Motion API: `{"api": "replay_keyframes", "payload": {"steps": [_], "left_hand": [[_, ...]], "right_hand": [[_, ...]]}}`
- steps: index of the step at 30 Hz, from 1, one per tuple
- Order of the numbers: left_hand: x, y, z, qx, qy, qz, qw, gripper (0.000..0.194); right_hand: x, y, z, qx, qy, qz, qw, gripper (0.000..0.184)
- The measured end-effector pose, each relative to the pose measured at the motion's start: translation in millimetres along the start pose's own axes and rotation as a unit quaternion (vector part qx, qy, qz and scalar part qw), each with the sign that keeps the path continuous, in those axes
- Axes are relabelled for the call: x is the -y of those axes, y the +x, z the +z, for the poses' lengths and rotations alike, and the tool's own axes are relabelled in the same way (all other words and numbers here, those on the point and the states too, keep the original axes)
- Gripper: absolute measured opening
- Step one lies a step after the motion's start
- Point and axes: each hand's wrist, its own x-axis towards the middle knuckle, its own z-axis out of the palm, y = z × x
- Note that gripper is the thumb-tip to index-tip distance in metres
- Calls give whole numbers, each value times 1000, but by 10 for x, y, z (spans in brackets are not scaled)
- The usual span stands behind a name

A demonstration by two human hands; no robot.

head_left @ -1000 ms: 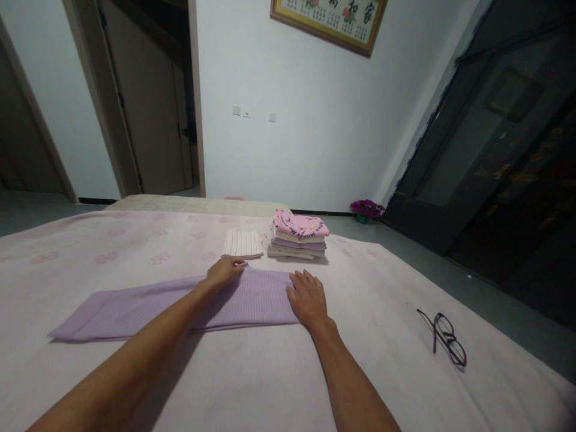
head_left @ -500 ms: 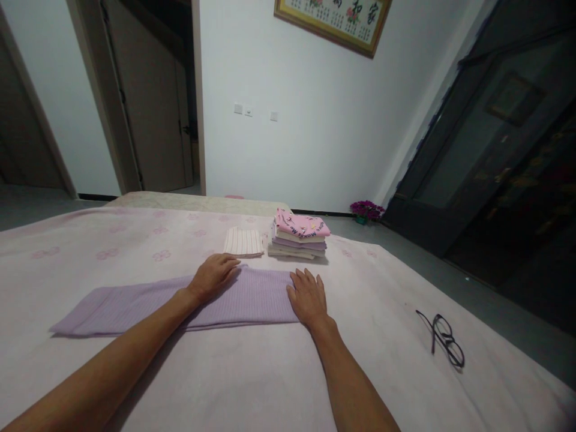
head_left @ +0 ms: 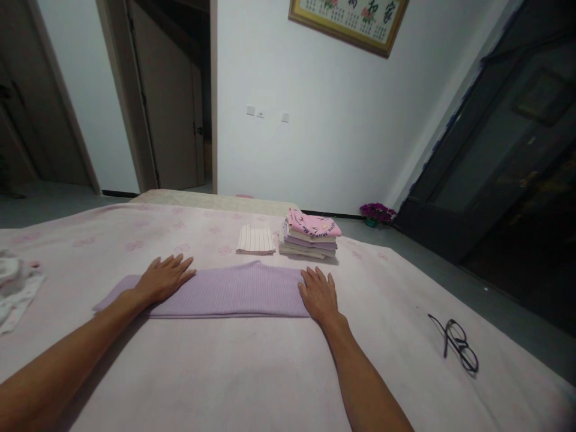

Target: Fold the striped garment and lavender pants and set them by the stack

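Note:
A long folded lilac ribbed garment (head_left: pixel 234 293) lies flat across the pink bedspread (head_left: pixel 252 372). My left hand (head_left: pixel 164 278) rests palm down on its left part, fingers spread and open. At the garment's right end my right hand (head_left: pixel 318 292) lies flat with fingers stretched out, pressing the edge. Neither hand grips anything.
Behind the garment are a small folded striped cloth (head_left: pixel 255 240) and a stack of folded clothes (head_left: pixel 310 234) topped by a pink one. Black glasses (head_left: pixel 458 344) lie at the right. White crumpled cloth (head_left: pixel 13 282) shows at the left edge. Doorways and a dark cabinet stand beyond.
My left hand has slid leftward along the lilac garment from near its middle toward its left end. The right hand has stayed at the right end. The view has shifted a little.

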Motion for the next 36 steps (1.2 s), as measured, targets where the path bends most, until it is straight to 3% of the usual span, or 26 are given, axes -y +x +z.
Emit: {"api": "replay_keyframes", "payload": {"steps": [3, 7, 11, 15, 18, 26, 36], "left_hand": [[55, -228, -85, -63, 16, -25, 998, 54], [-151, -520, -189, -121, -69, 31, 990, 50], [-345, -665, -217, -87, -178, 60, 978, 52], [-321, -676, -205, -79, -177, 28, 981, 53], [-262, -681, -214, -78, -163, 4, 984, 53], [-286, -709, -343, -77, -153, -16, 985, 43], [-146, -716, -429, -62, -65, -141, 986, 40]], "right_hand": [[18, -10, -57, -43, 9, -4, 999, 43], [198, -70, -225, -98, 87, -94, 987, 32], [571, -184, -366, -74, 170, -254, 949, 24], [874, -279, -368, -50, 163, -349, 921, 23], [954, -306, -312, -52, 132, -368, 919, 13], [919, -307, -270, -26, 158, -369, 915, 15], [900, -331, -317, 4, 218, -357, 908, 14]]}}
